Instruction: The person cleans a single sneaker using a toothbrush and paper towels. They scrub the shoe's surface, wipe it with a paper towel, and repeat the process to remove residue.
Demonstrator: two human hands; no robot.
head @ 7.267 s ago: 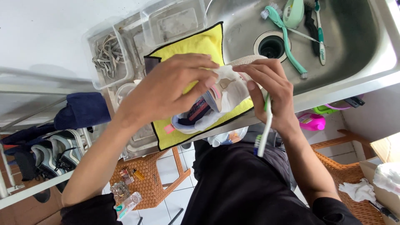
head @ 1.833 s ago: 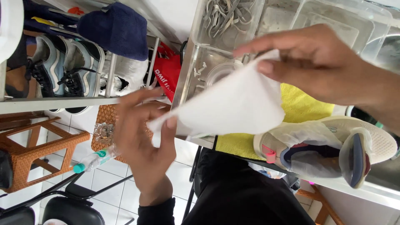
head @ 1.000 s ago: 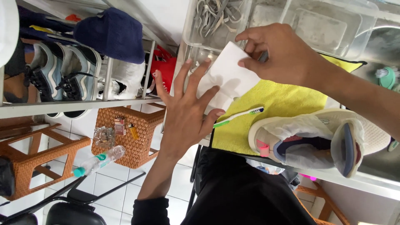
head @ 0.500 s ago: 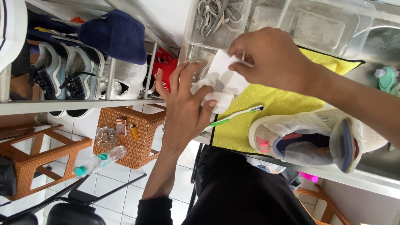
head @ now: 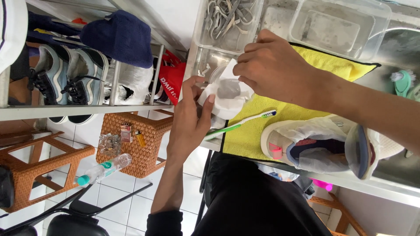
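Steel counter [head: 393,192] with a yellow cloth [head: 280,113]: both hands grip a white tissue [head: 227,94] at the cloth's edge, left hand [head: 190,126] closed beneath, right hand [head: 273,67] pinching above. Toothbrush [head: 240,124] lies just beside; tissue-stuffed sneaker [head: 323,146] rests nearby.

Left hand [head: 188,126] and right hand [head: 273,67] meet, fingers curled, both gripping.
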